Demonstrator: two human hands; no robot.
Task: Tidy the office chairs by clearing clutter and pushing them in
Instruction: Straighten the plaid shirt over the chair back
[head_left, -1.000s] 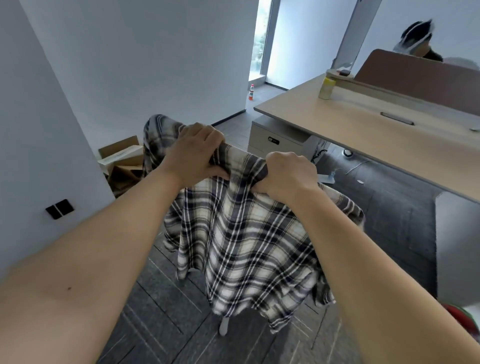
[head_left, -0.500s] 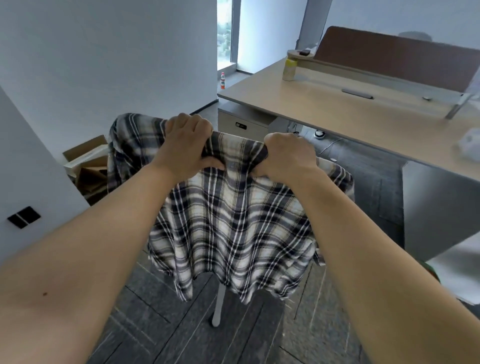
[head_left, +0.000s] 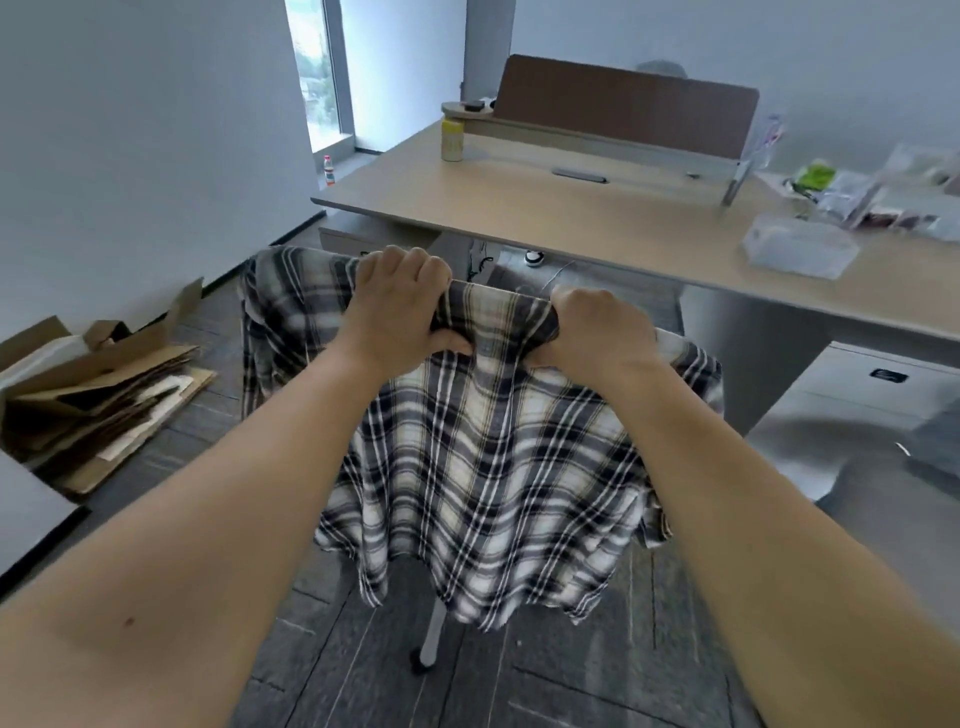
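Head view: a plaid shirt (head_left: 483, 467) is draped over the back of an office chair (head_left: 432, 636) at the centre of the frame, hiding almost all of it; only a pale leg and a castor are seen at lower centre. The left hand (head_left: 400, 306) is curled over the top edge of the backrest, fabric bunched under its fingers; the right hand (head_left: 597, 327) is clenched into a fist on the same edge, just beside it, cloth gathered in its grip. The desk (head_left: 519, 218) lies across the upper right, near the chair but not touching it. It is judged that the chair is being steered toward the desk with the shirt not yet cleared; the push is best kept low and even through both hands, so that the cloth is not slid off the backrest; the castors should be kept clear of the flattened cardboard (head_left: 98, 384) at the left.
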